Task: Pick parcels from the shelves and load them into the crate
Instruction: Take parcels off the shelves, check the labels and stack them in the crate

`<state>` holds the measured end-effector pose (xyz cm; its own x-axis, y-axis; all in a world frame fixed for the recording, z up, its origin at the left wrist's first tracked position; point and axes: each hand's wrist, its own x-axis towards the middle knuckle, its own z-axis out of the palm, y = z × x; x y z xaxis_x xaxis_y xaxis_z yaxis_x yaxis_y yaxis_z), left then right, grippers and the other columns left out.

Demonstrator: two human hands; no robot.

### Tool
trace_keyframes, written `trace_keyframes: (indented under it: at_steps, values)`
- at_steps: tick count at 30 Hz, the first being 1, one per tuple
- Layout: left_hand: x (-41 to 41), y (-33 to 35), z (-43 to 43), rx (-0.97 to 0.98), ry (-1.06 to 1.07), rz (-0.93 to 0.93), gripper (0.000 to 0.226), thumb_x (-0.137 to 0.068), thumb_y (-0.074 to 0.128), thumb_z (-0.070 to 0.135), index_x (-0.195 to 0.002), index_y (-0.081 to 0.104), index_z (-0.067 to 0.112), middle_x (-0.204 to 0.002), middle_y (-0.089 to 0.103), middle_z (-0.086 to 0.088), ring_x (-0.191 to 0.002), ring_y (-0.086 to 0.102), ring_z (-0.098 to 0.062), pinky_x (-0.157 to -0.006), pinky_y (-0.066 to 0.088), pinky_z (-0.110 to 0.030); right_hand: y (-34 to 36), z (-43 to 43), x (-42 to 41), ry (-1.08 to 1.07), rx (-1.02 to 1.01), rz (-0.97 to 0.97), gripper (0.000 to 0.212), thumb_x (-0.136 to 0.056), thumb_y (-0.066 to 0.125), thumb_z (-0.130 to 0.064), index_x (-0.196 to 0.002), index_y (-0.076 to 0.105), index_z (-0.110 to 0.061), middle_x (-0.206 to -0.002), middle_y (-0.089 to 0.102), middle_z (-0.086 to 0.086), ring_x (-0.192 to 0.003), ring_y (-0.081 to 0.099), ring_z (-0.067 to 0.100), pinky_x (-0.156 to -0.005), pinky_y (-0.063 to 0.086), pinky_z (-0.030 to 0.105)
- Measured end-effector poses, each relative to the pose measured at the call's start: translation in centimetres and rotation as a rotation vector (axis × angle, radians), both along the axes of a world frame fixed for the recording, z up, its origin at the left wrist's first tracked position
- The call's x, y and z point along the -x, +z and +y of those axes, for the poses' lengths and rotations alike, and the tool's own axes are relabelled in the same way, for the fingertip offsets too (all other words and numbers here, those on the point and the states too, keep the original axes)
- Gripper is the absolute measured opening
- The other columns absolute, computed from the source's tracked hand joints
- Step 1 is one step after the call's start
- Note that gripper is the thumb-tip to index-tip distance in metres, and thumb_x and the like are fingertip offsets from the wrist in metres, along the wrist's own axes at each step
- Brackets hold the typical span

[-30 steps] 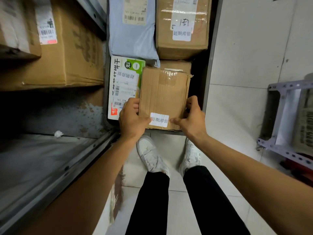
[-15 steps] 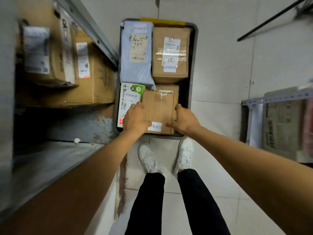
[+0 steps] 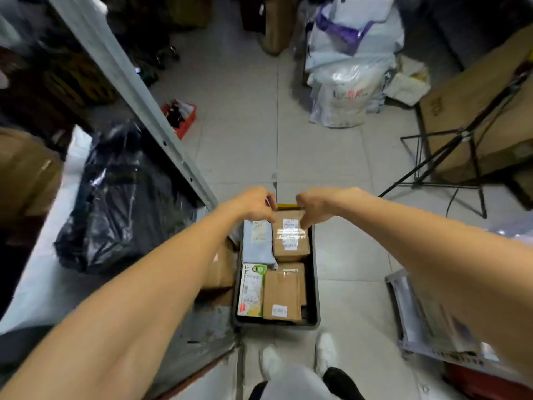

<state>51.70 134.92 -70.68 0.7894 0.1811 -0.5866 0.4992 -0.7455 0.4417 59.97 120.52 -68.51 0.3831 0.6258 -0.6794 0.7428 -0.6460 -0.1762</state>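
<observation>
Reaches left hand (image 3: 253, 206) and right hand (image 3: 314, 209) across the floor crate (image 3: 315, 287), fingers curled down at the far cardboard box (image 3: 290, 241), likely to seat it snug beside the grey mailer (image 3: 256, 243); cannot tell whether anything is gripped.

Pale tiled floor (image 3: 245, 111) throughout. Pile of white sacks (image 3: 346, 90) (one with purple trim) at far end of aisle. Red open box (image 3: 180, 116) on floor, well left of pile. Black folding stand (image 3: 450, 157) right of pile and nearer, thin legs splayed, cable (image 3: 452, 197) trailing beneath. White shoes (image 3: 271, 362) far nearer than pile, at bottom edge, blurred.
</observation>
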Motion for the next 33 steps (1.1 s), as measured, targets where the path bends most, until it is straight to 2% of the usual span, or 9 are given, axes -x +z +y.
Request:
trace_keyframes:
  at_steps: [6, 9, 11, 14, 19, 24, 27, 29, 33]
  values:
    - [-2.8, 16.7, 2.3, -0.194, -0.074, -0.232, 0.023, -0.077, 0.071, 0.018, -0.1, 0.07, 0.016, -0.098, 0.069, 0.0, -0.093, 0.064, -0.017, -0.082, 0.05, -0.028, 16.7, 0.0, -2.0, -0.018, -0.189, -0.182, 0.06, -0.087, 0.067, -0.043, -0.134, 0.049, -0.011, -0.127, 0.057, 0.012, -0.112, 0.055, 0.031, -0.083, 0.046, 0.035]
    - [-2.9, 23.7, 3.1, -0.271, -0.068, -0.329, 0.021, -0.077, 0.07, 0.021, -0.098, 0.069, 0.019, -0.102, 0.07, 0.001, -0.094, 0.064, -0.016, -0.085, 0.052, -0.029, 23.4, -0.7, -3.6, -0.013, -0.205, -0.296, 0.043, -0.086, 0.067, -0.046, -0.109, 0.061, -0.01, -0.106, 0.063, 0.011, -0.101, 0.059, 0.033, -0.081, 0.048, 0.035]
    - [-2.3, 27.2, 3.2, -0.313, -0.049, -0.365, 0.018, -0.076, 0.071, 0.025, -0.094, 0.068, 0.024, -0.102, 0.07, 0.002, -0.095, 0.065, -0.016, -0.088, 0.053, -0.032, 26.8, -0.7, -4.3, -0.025, -0.222, -0.349, 0.039, -0.085, 0.065, -0.047, -0.091, 0.059, -0.009, -0.091, 0.063, 0.01, -0.09, 0.062, 0.033, -0.081, 0.054, 0.038]
    - [-1.0, 31.4, 3.0, -0.39, -0.038, -0.367, 0.015, -0.075, 0.071, 0.031, -0.088, 0.065, 0.027, -0.1, 0.069, 0.004, -0.093, 0.065, -0.015, -0.086, 0.055, -0.036, 30.8, 0.2, -4.5, -0.014, -0.339, -0.38, 0.038, -0.089, 0.06, -0.043, -0.099, 0.064, -0.007, -0.102, 0.066, 0.016, -0.089, 0.063, 0.031, -0.08, 0.053, 0.037]
    - [3.2, 35.4, 1.3, -0.473, 0.066, -0.355, 0.024, -0.077, 0.07, 0.032, -0.097, 0.069, 0.019, -0.099, 0.071, -0.001, -0.091, 0.066, -0.019, -0.085, 0.056, -0.04, 33.6, 1.3, -2.5, 0.141, -0.407, -0.355, 0.04, -0.095, 0.047, -0.049, -0.097, 0.061, -0.012, -0.094, 0.059, 0.011, -0.094, 0.057, 0.032, -0.085, 0.047, 0.036]
    - [10.0, 36.9, -1.7, -0.519, 0.31, -0.353, 0.027, -0.079, 0.071, 0.031, -0.099, 0.072, 0.013, -0.101, 0.072, -0.005, -0.093, 0.066, -0.021, -0.086, 0.055, -0.038, 35.5, 2.1, 1.2, 0.4, -0.459, -0.408, 0.042, -0.085, 0.065, -0.04, -0.115, 0.065, -0.01, -0.109, 0.067, 0.012, -0.101, 0.063, 0.03, -0.081, 0.053, 0.033]
    - [14.7, 37.3, -4.5, -0.5, 0.469, -0.348, 0.025, -0.078, 0.071, 0.029, -0.099, 0.073, 0.016, -0.102, 0.072, -0.003, -0.092, 0.065, -0.018, -0.085, 0.055, -0.033, 36.0, 2.6, 5.0, 0.567, -0.493, -0.364, 0.036, -0.079, 0.066, -0.032, -0.107, 0.067, -0.009, -0.086, 0.066, 0.007, -0.081, 0.064, 0.025, -0.065, 0.055, 0.032]
    - [17.9, 37.5, -6.6, -0.519, 0.543, -0.319, 0.026, -0.078, 0.07, 0.029, -0.101, 0.072, 0.018, -0.104, 0.071, -0.003, -0.092, 0.063, -0.017, -0.083, 0.053, -0.03, 36.5, 2.8, 8.3, 0.659, -0.503, -0.339, 0.03, -0.077, 0.067, -0.03, -0.097, 0.068, -0.008, -0.07, 0.059, 0.003, -0.064, 0.057, 0.02, -0.053, 0.044, 0.026]
    - [24.7, 38.7, -10.8, -0.596, 0.68, -0.237, 0.03, -0.078, 0.071, 0.032, -0.102, 0.069, 0.016, -0.104, 0.069, -0.006, -0.094, 0.064, -0.025, -0.085, 0.055, -0.04, 37.5, 2.5, 15.7, 0.845, -0.554, -0.313, 0.031, -0.079, 0.069, -0.029, -0.102, 0.067, -0.008, -0.082, 0.064, 0.007, -0.07, 0.057, 0.021, -0.057, 0.044, 0.028]
